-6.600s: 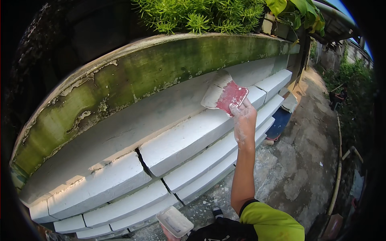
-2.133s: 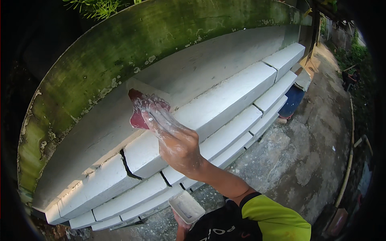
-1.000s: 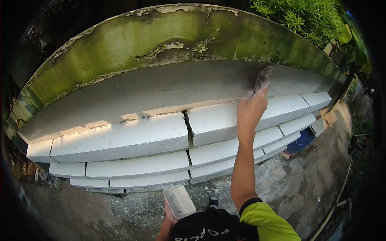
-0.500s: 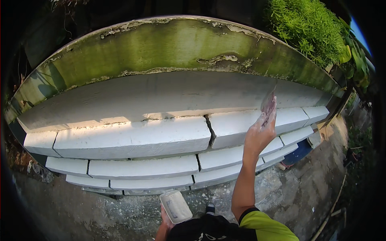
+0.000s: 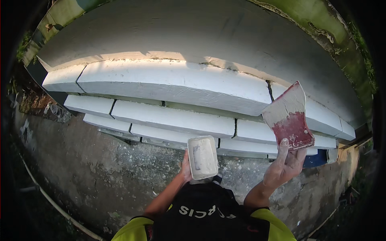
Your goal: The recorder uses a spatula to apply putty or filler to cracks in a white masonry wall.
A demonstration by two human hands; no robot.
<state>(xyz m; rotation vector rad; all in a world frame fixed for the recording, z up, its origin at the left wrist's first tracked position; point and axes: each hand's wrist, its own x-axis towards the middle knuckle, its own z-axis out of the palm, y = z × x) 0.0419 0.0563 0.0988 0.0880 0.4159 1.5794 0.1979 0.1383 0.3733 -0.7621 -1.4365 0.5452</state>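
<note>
My right hand (image 5: 284, 166) grips a dark red plastic putty spreader (image 5: 295, 127) by its narrow lower end. Pale putty coats the spreader's wide blade, which points up, and whitens my fingers. Low in front of my body, my left hand (image 5: 186, 166) holds a shallow whitish rectangular tub (image 5: 203, 177) from its left side. Putty smears the tub's inside. Beyond both hands runs a row of long white blocks (image 5: 169, 82) against a grey smooth wall face (image 5: 193, 32). A dark joint (image 5: 269, 90) splits the top row near the spreader's blade.
Lower white block rows (image 5: 173, 115) step down toward me, with dark joints between pieces. Mossy green wall edges (image 5: 321, 24) curve at the top. A blue object (image 5: 315, 158) sits at the right beneath the blocks. Stained concrete ground (image 5: 108, 172) lies below, with a pale pole (image 5: 60, 215) at left.
My right hand has drawn the spreader back from the grey wall toward me, turning its face into view. The tub in my left hand has risen slightly. The view has tilted down and shifted.
</note>
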